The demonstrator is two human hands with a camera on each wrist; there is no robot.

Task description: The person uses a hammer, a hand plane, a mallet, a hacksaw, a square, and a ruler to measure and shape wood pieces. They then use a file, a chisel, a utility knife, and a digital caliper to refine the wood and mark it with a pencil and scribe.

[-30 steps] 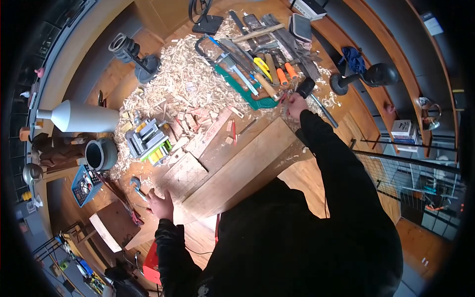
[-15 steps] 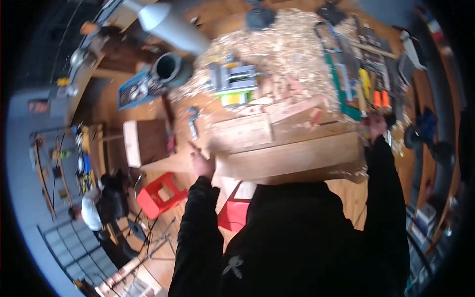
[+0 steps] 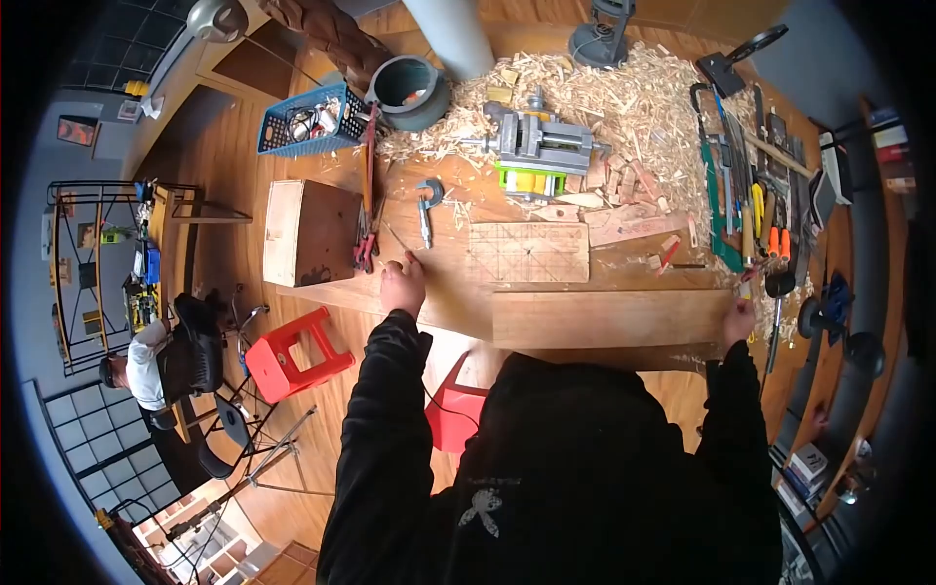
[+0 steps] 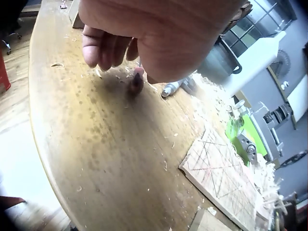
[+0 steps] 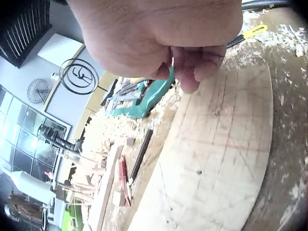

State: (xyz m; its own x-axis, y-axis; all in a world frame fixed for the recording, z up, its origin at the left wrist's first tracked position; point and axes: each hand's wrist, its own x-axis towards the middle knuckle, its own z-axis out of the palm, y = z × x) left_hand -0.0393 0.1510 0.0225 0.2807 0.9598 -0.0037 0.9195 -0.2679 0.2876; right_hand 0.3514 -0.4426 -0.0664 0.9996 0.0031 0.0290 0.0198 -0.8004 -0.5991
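In the head view my left hand (image 3: 402, 285) is over the table's front edge at left, below a C-framed micrometer (image 3: 427, 210) and beside red-handled pliers (image 3: 367, 252). It pinches a slim pencil-like stick (image 3: 398, 237); its dark, blurred end shows below the fingers in the left wrist view. My right hand (image 3: 738, 320) is at the right end of a long wooden board (image 3: 614, 318). In the right wrist view its fingers (image 5: 188, 83) bend loosely, fingertips close over the board's pencil-lined face, with nothing seen between them.
Behind the board lie a lined wooden plate (image 3: 529, 253), a vise (image 3: 541, 141) and wood shavings (image 3: 643, 88). Several tools, including a mallet (image 3: 779, 285), lie at right. A wooden box (image 3: 312, 234) and blue basket (image 3: 310, 122) stand left. Red stools (image 3: 297, 356) are below.
The head view has swung left, so the table shows further right. My right hand has drawn back from near the mallet to the board's right end. The left stays near the micrometer.
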